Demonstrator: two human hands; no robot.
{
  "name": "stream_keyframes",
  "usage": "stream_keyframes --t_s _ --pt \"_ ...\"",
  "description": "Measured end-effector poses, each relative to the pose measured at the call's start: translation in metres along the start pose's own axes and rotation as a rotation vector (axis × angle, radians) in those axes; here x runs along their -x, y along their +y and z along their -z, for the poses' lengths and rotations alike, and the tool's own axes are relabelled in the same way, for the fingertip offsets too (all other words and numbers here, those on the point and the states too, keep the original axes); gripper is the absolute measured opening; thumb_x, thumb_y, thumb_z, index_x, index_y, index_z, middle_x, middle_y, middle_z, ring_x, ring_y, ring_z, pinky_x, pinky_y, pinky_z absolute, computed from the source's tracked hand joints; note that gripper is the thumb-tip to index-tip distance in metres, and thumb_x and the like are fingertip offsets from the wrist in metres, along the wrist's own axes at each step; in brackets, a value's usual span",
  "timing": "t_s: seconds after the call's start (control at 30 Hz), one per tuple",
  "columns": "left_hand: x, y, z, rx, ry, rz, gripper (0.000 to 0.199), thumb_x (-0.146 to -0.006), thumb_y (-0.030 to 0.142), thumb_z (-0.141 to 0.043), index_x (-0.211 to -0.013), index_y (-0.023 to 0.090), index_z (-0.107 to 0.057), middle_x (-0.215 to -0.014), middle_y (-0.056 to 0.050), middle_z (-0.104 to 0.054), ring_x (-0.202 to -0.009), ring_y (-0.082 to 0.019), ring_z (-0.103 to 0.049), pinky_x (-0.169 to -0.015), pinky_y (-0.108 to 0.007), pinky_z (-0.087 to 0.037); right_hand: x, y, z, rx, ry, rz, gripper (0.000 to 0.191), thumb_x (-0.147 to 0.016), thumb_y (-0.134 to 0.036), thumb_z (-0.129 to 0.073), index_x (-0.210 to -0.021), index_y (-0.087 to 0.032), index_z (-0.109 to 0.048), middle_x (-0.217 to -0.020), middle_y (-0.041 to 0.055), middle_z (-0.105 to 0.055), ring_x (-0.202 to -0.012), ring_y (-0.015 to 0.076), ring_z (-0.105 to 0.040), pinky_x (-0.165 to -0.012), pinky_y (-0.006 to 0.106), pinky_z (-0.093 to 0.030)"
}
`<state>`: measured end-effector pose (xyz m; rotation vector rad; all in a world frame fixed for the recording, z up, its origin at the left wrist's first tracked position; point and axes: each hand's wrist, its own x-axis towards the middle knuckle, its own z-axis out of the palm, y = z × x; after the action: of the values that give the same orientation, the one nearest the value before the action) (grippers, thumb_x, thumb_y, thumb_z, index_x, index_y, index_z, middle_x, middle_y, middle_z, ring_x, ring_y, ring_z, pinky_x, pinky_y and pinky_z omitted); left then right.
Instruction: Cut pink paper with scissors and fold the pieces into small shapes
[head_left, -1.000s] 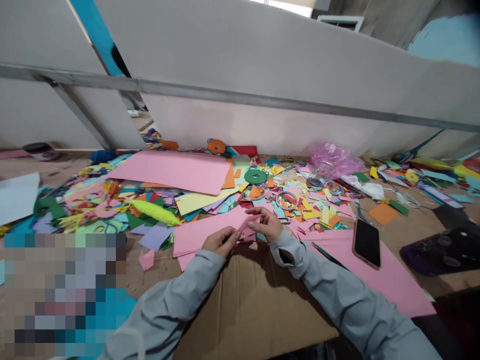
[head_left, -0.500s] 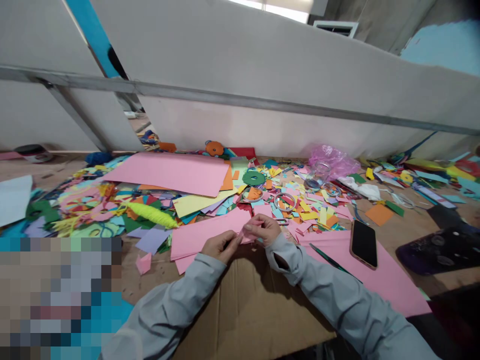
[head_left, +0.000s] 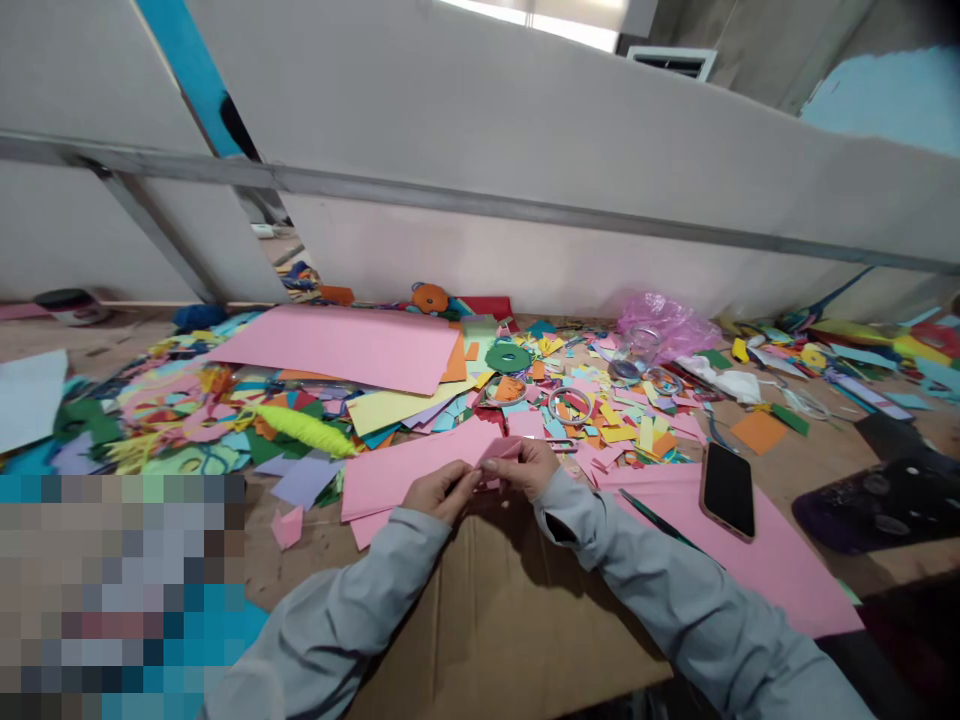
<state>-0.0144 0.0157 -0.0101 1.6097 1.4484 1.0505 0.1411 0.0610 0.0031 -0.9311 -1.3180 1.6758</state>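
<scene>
Both hands pinch a small folded piece of pink paper [head_left: 501,452] above the near edge of the table. My left hand [head_left: 444,492] grips its left side between thumb and fingers. On the other side, my right hand [head_left: 531,468] is closed on the paper, its thumb near the left fingertips. Under my forearms lies a brown cardboard sheet [head_left: 487,620]. Pink paper strips [head_left: 405,468] rest beside my left hand. A small folded pink paper shape [head_left: 287,527] sits further left. Right of my right hand, dark scissors or a thin cutter [head_left: 660,522] lies on a large pink sheet [head_left: 787,575].
A phone [head_left: 727,490] lies on the pink sheet. Colourful paper scraps [head_left: 615,420] cover the table, with tape rolls [head_left: 570,404], a yellow yarn bundle [head_left: 304,430] and a pink plastic bag [head_left: 667,322] among them. A pale partition [head_left: 487,250] rises behind.
The right fingers have shifted slightly around the pink paper, and more of its folded flap shows above them. The left hand stays nearly in place.
</scene>
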Motion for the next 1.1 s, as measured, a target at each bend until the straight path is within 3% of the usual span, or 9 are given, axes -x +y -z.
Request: stream_keyframes --t_s 0.17,0.4,0.57,0.77,0.9,1.1 --pt "0.001 0.011 0.004 0.036 -0.040 0.022 0.039 -0.081 0.052 -0.042 -0.067 0.019 -0.056 -0.048 0.005 -0.045 -0.047 -0.011 -0.043 -0.047 -0.022 -0.032 -0.005 -0.002 0.006 -0.006 0.115 0.072 0.034 -0.052 -0.043 -0.079 -0.060 -0.015 -0.062 -0.049 -0.0023 -0.057 -0.039 0.0082 -0.049 -0.038 0.020 -0.041" --pt "0.000 0.011 0.005 0.081 -0.090 0.035 0.037 -0.081 0.051 -0.043 -0.069 0.018 -0.055 -0.050 0.005 -0.047 -0.046 -0.010 -0.042 -0.046 -0.021 -0.032 -0.003 0.000 0.005 0.054 0.110 0.137 0.029 -0.059 -0.041 -0.077 -0.063 -0.015 -0.064 -0.053 -0.0005 -0.059 -0.042 0.0085 -0.049 -0.039 0.020 -0.040" --pt "0.000 0.008 0.005 0.003 -0.020 -0.063 0.033 -0.082 0.045 -0.044 -0.067 0.017 -0.055 -0.055 0.004 -0.048 -0.054 -0.011 -0.043 -0.051 -0.022 -0.034 0.002 0.003 -0.001 0.030 0.063 0.085 0.030 -0.057 -0.039 -0.079 -0.069 -0.015 -0.066 -0.058 0.0002 -0.062 -0.046 0.0096 -0.052 -0.042 0.021 -0.042" --pt "0.001 0.014 0.009 -0.045 0.020 -0.096 0.030 -0.081 0.041 -0.047 -0.066 0.017 -0.056 -0.053 0.004 -0.048 -0.052 -0.011 -0.043 -0.051 -0.022 -0.034 0.002 0.005 0.000 0.067 -0.027 0.019 0.032 -0.059 -0.042 -0.077 -0.060 -0.013 -0.064 -0.050 -0.0006 -0.059 -0.037 0.0087 -0.049 -0.035 0.020 -0.039" --pt "0.001 0.013 0.010 -0.039 0.034 -0.073 0.032 -0.081 0.044 -0.047 -0.065 0.018 -0.056 -0.052 0.004 -0.049 -0.050 -0.011 -0.044 -0.051 -0.021 -0.035 0.000 -0.004 0.004 0.057 0.000 -0.001 0.036 -0.057 -0.045 -0.077 -0.065 -0.013 -0.063 -0.048 -0.0017 -0.059 -0.033 0.0076 -0.048 -0.032 0.018 -0.037" --pt "0.000 0.010 0.012 0.027 0.046 -0.013 0.035 -0.080 0.049 -0.048 -0.066 0.018 -0.057 -0.047 0.005 -0.046 -0.044 -0.010 -0.044 -0.045 -0.020 -0.034 -0.007 -0.013 0.012 0.044 0.093 0.055 0.038 -0.057 -0.045 -0.077 -0.056 -0.015 -0.055 -0.046 -0.0028 -0.057 -0.033 0.0070 -0.048 -0.032 0.017 -0.038"
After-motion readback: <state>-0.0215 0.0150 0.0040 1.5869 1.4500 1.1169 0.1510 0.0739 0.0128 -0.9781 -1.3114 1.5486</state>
